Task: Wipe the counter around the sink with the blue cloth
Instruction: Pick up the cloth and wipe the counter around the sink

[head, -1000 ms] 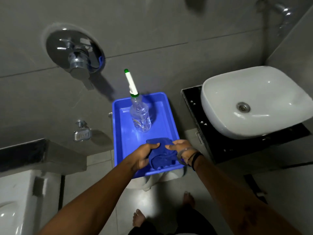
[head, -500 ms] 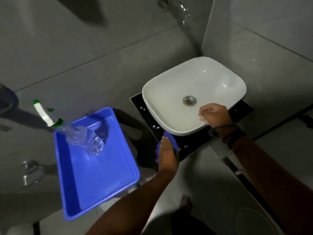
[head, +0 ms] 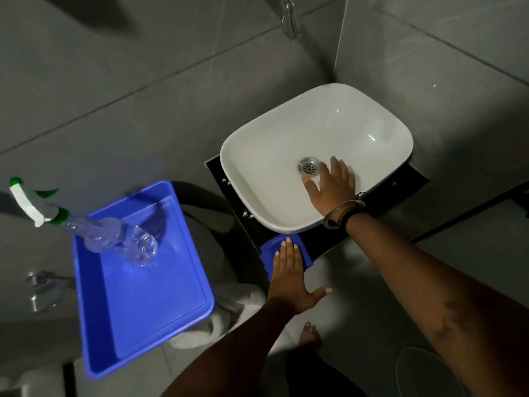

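A person's left hand (head: 289,277) presses flat on the blue cloth (head: 286,253), fingers (head: 287,253) together and extended, thumb splayed to the side, on the front edge of the black tabletop (head: 400,190) just below the white sink (head: 286,144). The hand covers most of the cloth; only its bunched edges show either side of the fingers. The right hand (head: 332,187) lies open inside the basin, fingers spread, beside the metal drain (head: 309,166), bangles at the wrist. Half a second earlier that hand gripped the basin's front rim with fingers curled; it now reaches deeper into the bowl, while the left hand has slid a little along the tabletop's front edge. Much of the tabletop is hidden beneath the sink. At left, a blue tray (head: 183,319) holds a clear spray bottle (head: 114,239) leaning over its rim, the nozzle blurred. A tap (head: 290,18) above is cut off by the frame's top edge.
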Demonstrator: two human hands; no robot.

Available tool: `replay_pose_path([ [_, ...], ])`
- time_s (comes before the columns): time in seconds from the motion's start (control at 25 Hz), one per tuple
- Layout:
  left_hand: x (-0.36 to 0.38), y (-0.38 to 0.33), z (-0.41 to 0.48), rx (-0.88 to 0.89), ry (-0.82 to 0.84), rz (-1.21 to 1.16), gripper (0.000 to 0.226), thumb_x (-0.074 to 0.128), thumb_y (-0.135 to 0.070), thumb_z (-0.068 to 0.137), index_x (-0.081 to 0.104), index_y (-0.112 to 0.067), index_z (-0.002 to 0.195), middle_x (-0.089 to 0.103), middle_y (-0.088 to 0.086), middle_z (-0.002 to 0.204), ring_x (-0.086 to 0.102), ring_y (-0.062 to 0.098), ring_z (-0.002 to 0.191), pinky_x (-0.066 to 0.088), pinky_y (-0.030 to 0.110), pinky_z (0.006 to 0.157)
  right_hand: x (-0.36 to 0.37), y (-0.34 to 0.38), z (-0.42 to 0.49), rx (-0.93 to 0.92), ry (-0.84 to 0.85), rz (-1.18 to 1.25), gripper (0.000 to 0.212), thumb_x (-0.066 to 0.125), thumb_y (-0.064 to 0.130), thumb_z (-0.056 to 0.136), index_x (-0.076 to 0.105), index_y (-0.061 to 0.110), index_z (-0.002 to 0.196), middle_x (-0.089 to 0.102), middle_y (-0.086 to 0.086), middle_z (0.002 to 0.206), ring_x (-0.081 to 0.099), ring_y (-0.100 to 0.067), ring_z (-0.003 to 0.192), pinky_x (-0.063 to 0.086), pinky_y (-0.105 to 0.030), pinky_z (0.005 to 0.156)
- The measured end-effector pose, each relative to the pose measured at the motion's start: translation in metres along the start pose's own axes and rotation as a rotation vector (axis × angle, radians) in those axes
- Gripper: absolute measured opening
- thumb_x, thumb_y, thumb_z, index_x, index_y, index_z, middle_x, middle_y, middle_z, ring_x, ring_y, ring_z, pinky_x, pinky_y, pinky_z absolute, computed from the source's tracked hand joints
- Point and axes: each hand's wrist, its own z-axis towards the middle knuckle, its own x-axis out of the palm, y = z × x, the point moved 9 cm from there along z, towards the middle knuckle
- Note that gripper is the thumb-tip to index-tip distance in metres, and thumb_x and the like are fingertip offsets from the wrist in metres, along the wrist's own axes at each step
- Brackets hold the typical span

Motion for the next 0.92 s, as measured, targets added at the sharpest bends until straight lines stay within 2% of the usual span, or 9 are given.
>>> replay_pose_path([
  [0.08, 0.003, -0.008, 0.006, 0.039, 0.033, 0.014, 0.128, 0.038, -0.091, 0.07, -0.01, -0.007, 0.154, -0.02, 0.011, 0.162, -0.023, 0.028, 0.149, -0.015, 0.045, 0.12, 0.02, -0.001, 0.004, -0.081, 0.052, -0.169, 0.072, 0.032, 0.057, 0.091, 0.028, 0.011, 0.146, 0.015, -0.017, 0.16, 0.009, -0.032, 0.148, 0.008, -0.051, 0.122],
  [0.16, 0.005, -0.012, 0.012, 0.078, 0.058, 0.036, 0.129, 0.042, -0.089, 0.069, -0.011, -0.009, 0.154, -0.023, 0.009, 0.161, -0.024, 0.027, 0.149, -0.012, 0.045, 0.122, 0.029, 0.009, 0.007, -0.226, 0.063, -0.274, 0.073, 0.029, 0.059, 0.09, 0.032, 0.011, 0.144, 0.021, -0.015, 0.159, 0.014, -0.031, 0.147, 0.011, -0.053, 0.121],
  [0.24, 0.008, -0.01, 0.012, 0.088, 0.05, 0.051, 0.128, 0.042, -0.09, 0.069, -0.011, -0.01, 0.155, -0.023, 0.008, 0.162, -0.023, 0.026, 0.149, -0.012, 0.044, 0.122, 0.026, 0.015, 0.01, -0.287, 0.056, -0.266, 0.067, 0.029, 0.058, 0.09, 0.042, 0.013, 0.138, 0.033, -0.012, 0.154, 0.023, -0.028, 0.145, 0.016, -0.054, 0.118],
  [0.4, 0.01, 0.018, -0.005, 0.08, 0.016, 0.067, 0.124, 0.037, -0.09, 0.071, -0.011, -0.013, 0.155, -0.019, 0.006, 0.164, -0.021, 0.023, 0.15, -0.012, 0.043, 0.121, 0.018, 0.02, 0.006, -0.352, -0.032, -0.24, 0.057, 0.031, 0.054, 0.091, 0.053, 0.017, 0.128, 0.048, -0.005, 0.146, 0.035, -0.024, 0.14, 0.024, -0.053, 0.113],
  [0.52, -0.002, 0.045, -0.012, 0.079, 0.015, 0.084, 0.12, 0.03, -0.091, 0.073, -0.007, -0.013, 0.156, -0.012, 0.009, 0.165, -0.015, 0.025, 0.152, -0.004, 0.044, 0.124, 0.016, 0.019, 0.006, -0.326, -0.039, -0.228, 0.055, 0.035, 0.054, 0.09, 0.053, 0.019, 0.129, 0.047, -0.003, 0.147, 0.033, -0.022, 0.142, 0.022, -0.053, 0.114],
  [0.64, -0.024, 0.074, -0.001, -0.005, 0.015, 0.095, 0.125, 0.028, -0.093, 0.07, -0.006, -0.007, 0.155, -0.014, 0.011, 0.163, -0.014, 0.028, 0.151, -0.007, 0.043, 0.123, 0.016, 0.018, 0.005, -0.3, -0.031, -0.227, 0.057, 0.034, 0.054, 0.09, 0.052, 0.019, 0.13, 0.045, -0.002, 0.149, 0.031, -0.02, 0.143, 0.02, -0.053, 0.115],
  [0.92, -0.104, 0.146, 0.081, -0.023, 0.056, 0.105, 0.141, 0.062, -0.086, 0.06, -0.004, -0.004, 0.155, -0.004, 0.018, 0.165, -0.006, 0.029, 0.153, -0.004, 0.041, 0.124, 0.013, 0.02, 0.007, -0.312, -0.043, -0.238, 0.055, 0.034, 0.054, 0.091, 0.052, 0.018, 0.129, 0.045, -0.004, 0.149, 0.035, -0.024, 0.14, 0.023, -0.051, 0.113],
])
